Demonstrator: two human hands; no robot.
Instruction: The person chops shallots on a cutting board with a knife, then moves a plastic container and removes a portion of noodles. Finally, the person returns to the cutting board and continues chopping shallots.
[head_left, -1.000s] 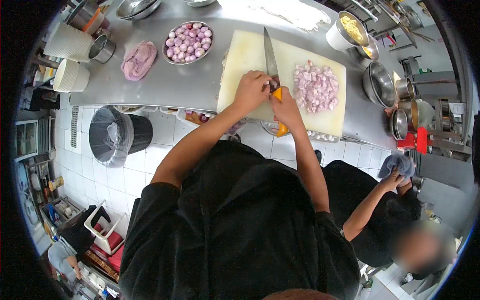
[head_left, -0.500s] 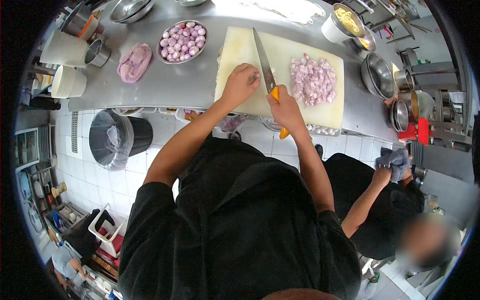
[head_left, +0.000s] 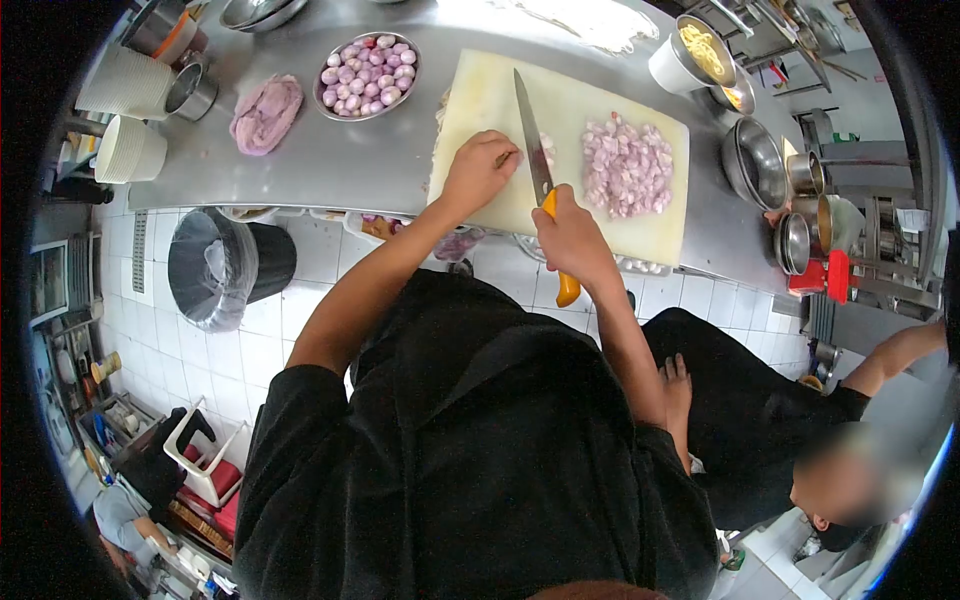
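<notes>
My right hand [head_left: 575, 235] is closed round the yellow handle of a knife [head_left: 533, 135]. Its long blade points away from me over the pale cutting board [head_left: 490, 90]. Left of the blade, my left hand [head_left: 480, 172] is over the board with its fingers curled together; a small brownish bit shows at the fingertips, too small to name. A few pale shallot pieces [head_left: 548, 147] lie against the right side of the blade. Farther right on the board is a heap of chopped shallots [head_left: 628, 165]. A metal bowl of whole peeled shallots [head_left: 367, 77] stands left of the board.
A crumpled pink cloth or net [head_left: 267, 115] lies on the steel table [head_left: 300, 175]. Stacked white containers [head_left: 130, 150] stand at the left end, metal bowls [head_left: 755, 160] at the right. A lined black bin [head_left: 230, 270] stands on the floor. A co-worker [head_left: 740, 420] is close on my right.
The knife and my right hand have shifted slightly right and towards me. My left hand stays curled over the board. The co-worker's grey cloth is out of sight, and one arm now stretches out right.
</notes>
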